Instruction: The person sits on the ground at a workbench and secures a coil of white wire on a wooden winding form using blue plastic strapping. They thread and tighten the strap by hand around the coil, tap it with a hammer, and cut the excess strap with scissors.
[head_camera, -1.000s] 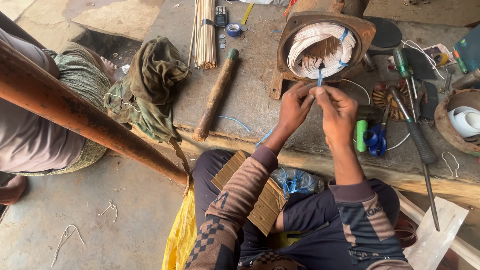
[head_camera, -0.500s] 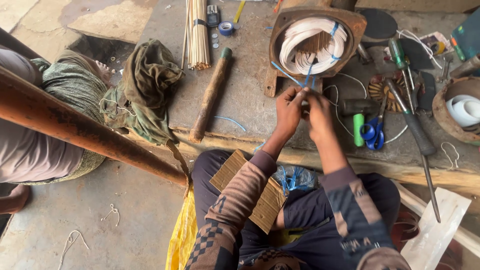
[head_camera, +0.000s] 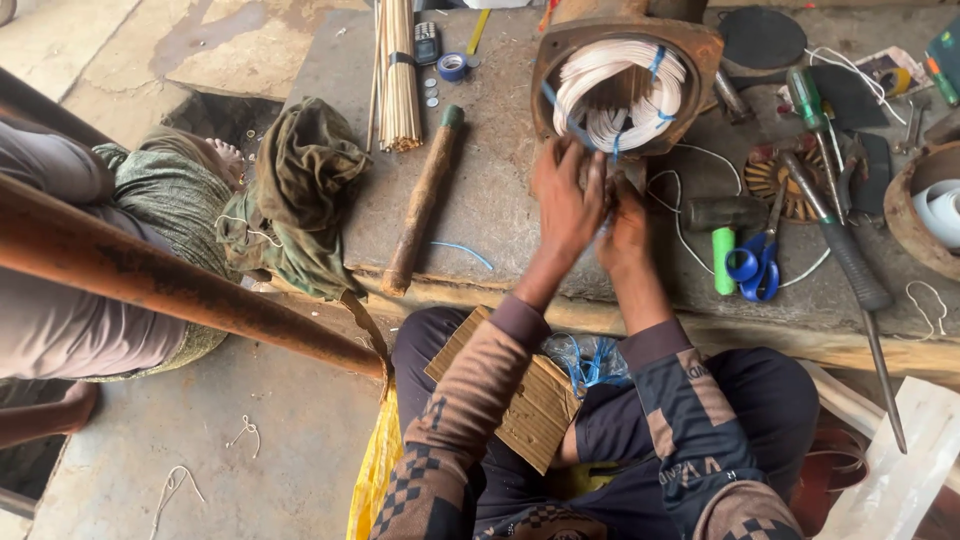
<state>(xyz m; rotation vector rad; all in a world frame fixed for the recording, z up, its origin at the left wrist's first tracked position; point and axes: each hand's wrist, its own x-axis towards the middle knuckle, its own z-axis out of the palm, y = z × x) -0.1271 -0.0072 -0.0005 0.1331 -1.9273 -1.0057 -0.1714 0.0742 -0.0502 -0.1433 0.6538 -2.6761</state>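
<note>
A worn concrete slab (head_camera: 480, 200) filled the upper frame, with a rusty pipe (head_camera: 180, 290) slanting across the left. At upper centre stood a rusted motor housing (head_camera: 700, 50) packed with white wire coils (head_camera: 615, 85) tied in blue. Just below it, the left hand (head_camera: 565, 200) and right hand (head_camera: 625, 230) were pressed close together, fingers curled; what they pinched could not be made out. Blue scissors (head_camera: 755, 265) lay to the right.

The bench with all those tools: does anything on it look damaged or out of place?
The round motor housing holding the white wire coils is heavily rusted. Loose coins lie scattered beside the bundle of thin sticks. Otherwise it is just cluttered.
</note>
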